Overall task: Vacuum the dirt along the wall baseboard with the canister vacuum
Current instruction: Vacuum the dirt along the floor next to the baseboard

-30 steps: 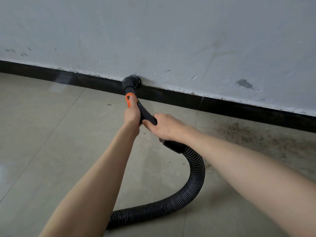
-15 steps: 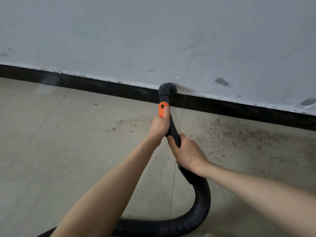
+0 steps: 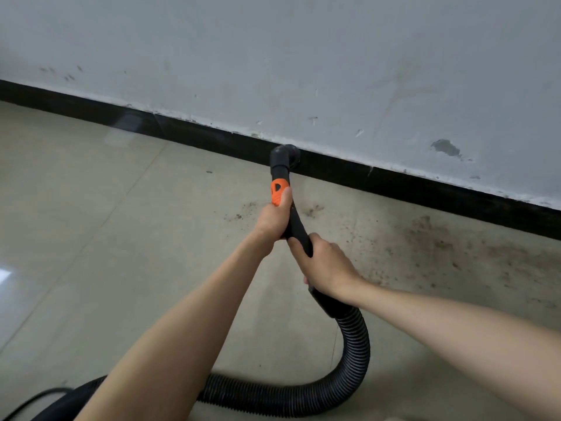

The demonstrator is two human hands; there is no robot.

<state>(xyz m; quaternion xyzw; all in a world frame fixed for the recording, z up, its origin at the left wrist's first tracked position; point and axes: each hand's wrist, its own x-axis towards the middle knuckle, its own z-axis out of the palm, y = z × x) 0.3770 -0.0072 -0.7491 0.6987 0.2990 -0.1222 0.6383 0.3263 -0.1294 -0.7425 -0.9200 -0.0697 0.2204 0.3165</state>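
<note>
Both hands grasp the curved black plastic handle (image 3: 299, 229): left hand (image 3: 273, 218) ahead by the orange switch (image 3: 278, 191), right hand (image 3: 326, 265) behind. The nozzle (image 3: 283, 156) touches the glossy baseboard (image 3: 425, 185); gritty dirt (image 3: 431, 238) lies right; ribbed hose (image 3: 355, 344) trails back.

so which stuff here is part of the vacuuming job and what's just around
Part of the job:
- nozzle against the baseboard
- black handle, gripped by left hand and right hand
- ribbed hose
- dirt on the floor

Just around:
- chipped patch on the wall
- clean tiles
</note>
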